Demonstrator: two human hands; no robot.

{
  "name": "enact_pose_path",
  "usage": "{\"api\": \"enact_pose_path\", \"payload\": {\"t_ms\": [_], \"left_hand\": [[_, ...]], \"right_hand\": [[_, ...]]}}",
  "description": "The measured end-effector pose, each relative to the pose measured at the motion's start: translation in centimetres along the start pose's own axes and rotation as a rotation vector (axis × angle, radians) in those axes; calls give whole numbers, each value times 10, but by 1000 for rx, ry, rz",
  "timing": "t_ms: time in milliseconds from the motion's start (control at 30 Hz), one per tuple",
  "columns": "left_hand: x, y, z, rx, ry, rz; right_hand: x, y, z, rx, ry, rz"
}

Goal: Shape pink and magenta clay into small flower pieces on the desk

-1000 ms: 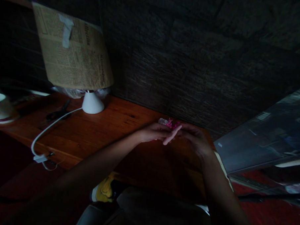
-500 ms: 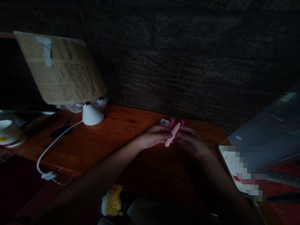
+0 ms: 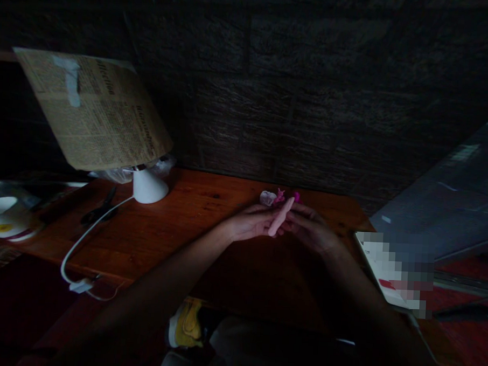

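To the right of the lamp (image 3: 97, 114) and a little nearer to us than its base, we hold a slim pink piece (image 3: 281, 217) up over the desk (image 3: 204, 211), tilted, its top end leaning away from the lamp. Our left hand (image 3: 251, 225), on the lamp side, has its grip drawn in on the piece, fingers bent and little gap left. Our right hand (image 3: 312, 229), on the side away from the lamp, brings its grip in against the other edge, nearly closed with the piece between; its fingertips are partly hidden.

The piece looks soft, so we would do well to press lightly with the pads, steady it from the lamp side and work it from the other, spreading the pressure along its length rather than pinching one spot. In light this dim, tilting it toward the lamp side might show its surface better.

Just beyond our fingers, also right of the lamp, sit a clear lump (image 3: 267, 198), a spiky magenta bit (image 3: 280, 196) and a rounder magenta bit (image 3: 297, 196); we should keep our knuckles off them. Behind the lamp rises the dark wall (image 3: 312, 99).
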State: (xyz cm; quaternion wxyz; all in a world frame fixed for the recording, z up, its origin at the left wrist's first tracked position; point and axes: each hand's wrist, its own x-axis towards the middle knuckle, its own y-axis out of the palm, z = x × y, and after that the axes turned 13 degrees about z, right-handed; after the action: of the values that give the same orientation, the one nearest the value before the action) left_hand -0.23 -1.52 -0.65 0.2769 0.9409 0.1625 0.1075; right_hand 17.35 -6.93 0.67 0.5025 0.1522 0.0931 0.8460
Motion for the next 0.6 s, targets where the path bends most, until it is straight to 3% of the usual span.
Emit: {"api": "enact_pose_path", "payload": {"t_ms": [200,467,600], "left_hand": [[0,3,2,10,79,14],[0,2,-3,-1,-53,108],[-1,0,0,22,-37,92]], "right_hand": [[0,-4,-2,-63,-14,-31],[-1,3,5,-34,-80,-92],[-2,4,5,-53,-94,-109]]}}
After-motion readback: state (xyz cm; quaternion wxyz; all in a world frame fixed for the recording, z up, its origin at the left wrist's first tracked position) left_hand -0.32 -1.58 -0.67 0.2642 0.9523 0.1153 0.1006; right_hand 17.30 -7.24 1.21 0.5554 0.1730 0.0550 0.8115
